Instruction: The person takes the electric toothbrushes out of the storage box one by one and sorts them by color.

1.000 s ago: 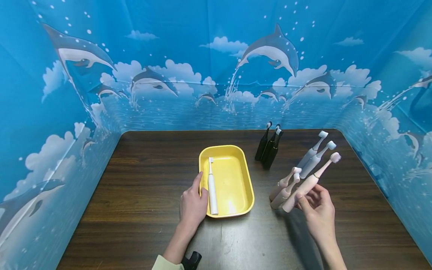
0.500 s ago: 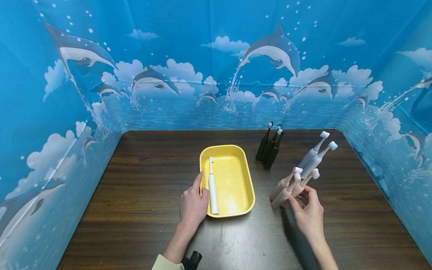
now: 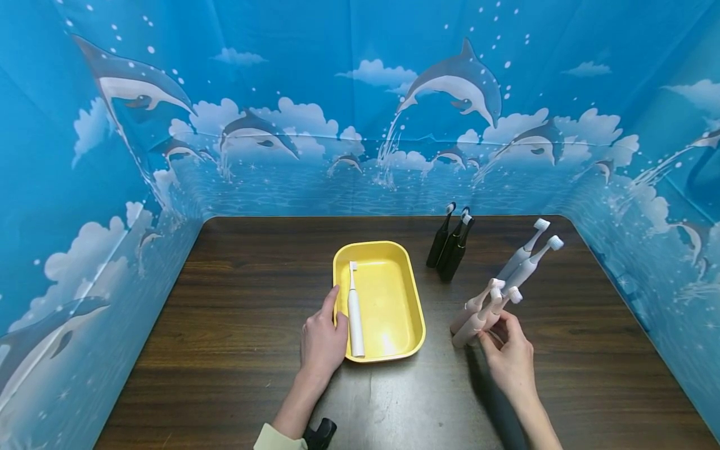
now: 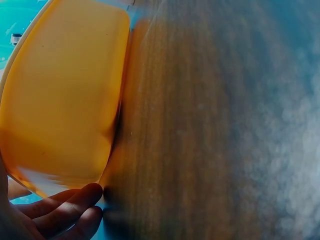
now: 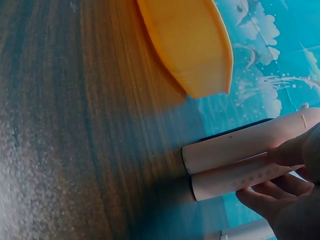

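My right hand (image 3: 510, 357) pinches a pale pink electric toothbrush (image 5: 225, 182) between thumb and fingers. It stands upright against two other pink electric toothbrushes (image 3: 470, 327), which partly hide it in the head view. In the right wrist view, the bases of the held brush and a neighbour (image 5: 220, 155) sit side by side. My left hand (image 3: 323, 340) holds the left rim of a yellow tray (image 3: 417, 312); several fingers (image 4: 75, 207) lie against its outer wall in the left wrist view. Inside the tray, along its left side, lies a white electric toothbrush (image 3: 355, 319).
Black electric toothbrushes (image 3: 451, 253) stand grouped behind and right of the tray. Two light grey-blue electric toothbrushes (image 3: 520, 269) stand behind the pink ones. The dark wooden table (image 3: 242, 300) is enclosed by a blue dolphin-print curtain (image 3: 315, 62).
My right hand has brought the tilted pink toothbrush leftward and stood it upright beside the other two pink ones. The left hand and tray have stayed put.
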The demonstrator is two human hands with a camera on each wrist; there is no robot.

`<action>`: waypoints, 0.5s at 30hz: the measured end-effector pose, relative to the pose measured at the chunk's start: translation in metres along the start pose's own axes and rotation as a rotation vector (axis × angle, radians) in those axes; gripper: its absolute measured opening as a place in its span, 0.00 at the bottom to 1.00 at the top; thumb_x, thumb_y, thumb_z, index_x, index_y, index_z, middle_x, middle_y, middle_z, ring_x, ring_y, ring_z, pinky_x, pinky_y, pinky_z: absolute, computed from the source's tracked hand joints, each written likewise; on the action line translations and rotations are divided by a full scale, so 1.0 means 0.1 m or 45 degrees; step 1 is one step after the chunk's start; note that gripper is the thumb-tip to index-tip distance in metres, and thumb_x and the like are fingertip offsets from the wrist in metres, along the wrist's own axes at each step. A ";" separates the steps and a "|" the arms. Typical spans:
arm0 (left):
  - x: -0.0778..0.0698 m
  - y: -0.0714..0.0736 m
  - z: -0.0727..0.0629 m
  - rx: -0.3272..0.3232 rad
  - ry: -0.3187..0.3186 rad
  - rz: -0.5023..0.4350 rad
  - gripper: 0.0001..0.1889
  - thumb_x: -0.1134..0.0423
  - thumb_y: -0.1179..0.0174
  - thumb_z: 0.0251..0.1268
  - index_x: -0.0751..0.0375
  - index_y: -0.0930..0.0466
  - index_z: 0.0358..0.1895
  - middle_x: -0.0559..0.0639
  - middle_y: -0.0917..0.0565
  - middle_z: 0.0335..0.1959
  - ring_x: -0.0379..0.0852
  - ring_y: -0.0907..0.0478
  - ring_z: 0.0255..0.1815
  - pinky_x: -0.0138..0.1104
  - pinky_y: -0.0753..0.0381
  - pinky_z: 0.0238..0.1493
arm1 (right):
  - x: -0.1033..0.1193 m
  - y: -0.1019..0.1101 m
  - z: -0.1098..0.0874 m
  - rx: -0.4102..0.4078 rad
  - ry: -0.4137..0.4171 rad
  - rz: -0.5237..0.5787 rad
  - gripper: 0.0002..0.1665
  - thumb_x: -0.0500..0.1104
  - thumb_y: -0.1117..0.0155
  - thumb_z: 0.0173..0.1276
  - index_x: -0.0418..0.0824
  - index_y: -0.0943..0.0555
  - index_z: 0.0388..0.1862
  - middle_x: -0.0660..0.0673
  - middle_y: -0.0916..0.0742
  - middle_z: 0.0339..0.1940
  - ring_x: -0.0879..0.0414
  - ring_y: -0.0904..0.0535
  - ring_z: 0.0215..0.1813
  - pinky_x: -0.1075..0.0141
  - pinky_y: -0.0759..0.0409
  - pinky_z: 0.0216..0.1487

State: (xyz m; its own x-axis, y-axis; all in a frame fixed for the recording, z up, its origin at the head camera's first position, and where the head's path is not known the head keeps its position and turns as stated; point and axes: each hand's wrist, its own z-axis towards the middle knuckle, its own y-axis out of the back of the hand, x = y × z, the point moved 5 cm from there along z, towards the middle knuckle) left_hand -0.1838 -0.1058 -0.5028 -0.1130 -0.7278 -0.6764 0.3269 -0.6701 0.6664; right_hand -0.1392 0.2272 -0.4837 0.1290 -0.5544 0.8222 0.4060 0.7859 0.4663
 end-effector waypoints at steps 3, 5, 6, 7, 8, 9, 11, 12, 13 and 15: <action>0.00 0.00 0.00 0.004 0.003 -0.008 0.27 0.68 0.43 0.67 0.57 0.24 0.70 0.64 0.12 0.46 0.51 0.22 0.24 0.43 0.27 0.23 | 0.02 0.00 0.00 0.016 0.019 0.001 0.28 0.16 0.33 0.56 0.23 0.26 0.56 0.25 0.15 0.49 0.30 0.17 0.50 0.83 0.27 0.46; 0.01 -0.01 0.01 0.011 0.010 -0.012 0.27 0.68 0.44 0.67 0.58 0.24 0.70 0.64 0.12 0.45 0.50 0.24 0.23 0.42 0.28 0.22 | 0.04 0.01 -0.01 0.032 0.030 -0.017 0.28 0.17 0.33 0.56 0.24 0.26 0.56 0.26 0.15 0.49 0.30 0.16 0.50 0.83 0.27 0.46; 0.01 -0.01 0.01 0.013 0.013 -0.010 0.27 0.68 0.44 0.67 0.58 0.24 0.70 0.64 0.12 0.45 0.50 0.24 0.23 0.42 0.29 0.22 | 0.05 0.01 -0.01 0.040 0.036 -0.020 0.28 0.17 0.33 0.56 0.24 0.26 0.56 0.25 0.15 0.49 0.30 0.16 0.51 0.84 0.27 0.47; 0.01 -0.01 0.01 0.014 0.014 -0.008 0.27 0.67 0.44 0.67 0.58 0.24 0.70 0.64 0.12 0.45 0.50 0.24 0.23 0.42 0.28 0.23 | 0.07 0.02 -0.01 0.047 0.034 -0.018 0.28 0.17 0.33 0.57 0.24 0.26 0.57 0.25 0.15 0.49 0.31 0.17 0.51 0.83 0.27 0.47; 0.01 -0.01 0.01 0.014 0.014 -0.005 0.27 0.67 0.43 0.67 0.58 0.24 0.70 0.64 0.12 0.45 0.50 0.23 0.24 0.42 0.28 0.23 | 0.08 0.03 -0.02 0.052 0.030 -0.019 0.28 0.17 0.33 0.57 0.24 0.26 0.57 0.25 0.15 0.50 0.31 0.17 0.51 0.83 0.27 0.47; 0.01 -0.01 0.01 0.013 0.014 -0.002 0.27 0.67 0.43 0.67 0.57 0.24 0.70 0.64 0.12 0.45 0.50 0.23 0.24 0.43 0.27 0.23 | 0.09 0.04 -0.02 0.056 0.025 -0.016 0.28 0.17 0.33 0.57 0.24 0.26 0.58 0.25 0.15 0.50 0.31 0.17 0.52 0.83 0.27 0.48; 0.00 0.00 0.00 0.006 0.010 0.002 0.27 0.68 0.43 0.67 0.57 0.24 0.70 0.64 0.11 0.45 0.52 0.21 0.25 0.45 0.26 0.25 | 0.11 0.06 -0.02 0.061 0.005 -0.014 0.29 0.18 0.33 0.58 0.24 0.26 0.59 0.25 0.16 0.53 0.31 0.18 0.53 0.83 0.27 0.49; 0.00 0.00 0.00 0.001 0.008 0.006 0.27 0.68 0.43 0.67 0.56 0.24 0.70 0.64 0.11 0.44 0.53 0.21 0.26 0.46 0.25 0.26 | 0.12 0.06 -0.02 0.062 -0.006 -0.007 0.30 0.18 0.33 0.58 0.24 0.27 0.60 0.25 0.16 0.54 0.31 0.18 0.54 0.83 0.27 0.49; 0.00 0.00 0.00 -0.002 0.006 0.005 0.27 0.68 0.43 0.67 0.56 0.24 0.70 0.64 0.11 0.45 0.53 0.20 0.26 0.47 0.25 0.26 | 0.13 0.07 -0.02 0.062 -0.022 -0.011 0.31 0.18 0.32 0.58 0.24 0.27 0.61 0.25 0.17 0.55 0.32 0.18 0.54 0.82 0.27 0.50; 0.00 0.00 0.00 -0.007 0.001 0.003 0.27 0.68 0.43 0.66 0.56 0.23 0.70 0.64 0.11 0.44 0.54 0.19 0.26 0.48 0.24 0.26 | 0.13 0.09 -0.03 0.056 -0.052 -0.006 0.33 0.19 0.32 0.59 0.25 0.29 0.63 0.26 0.17 0.57 0.40 0.17 0.54 0.82 0.27 0.50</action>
State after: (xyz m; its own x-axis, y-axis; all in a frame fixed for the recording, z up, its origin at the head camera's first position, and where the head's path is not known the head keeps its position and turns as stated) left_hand -0.1837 -0.1059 -0.5025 -0.1113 -0.7293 -0.6751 0.3326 -0.6675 0.6662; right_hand -0.1315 0.2258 -0.4696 0.0898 -0.5474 0.8320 0.3666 0.7949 0.4835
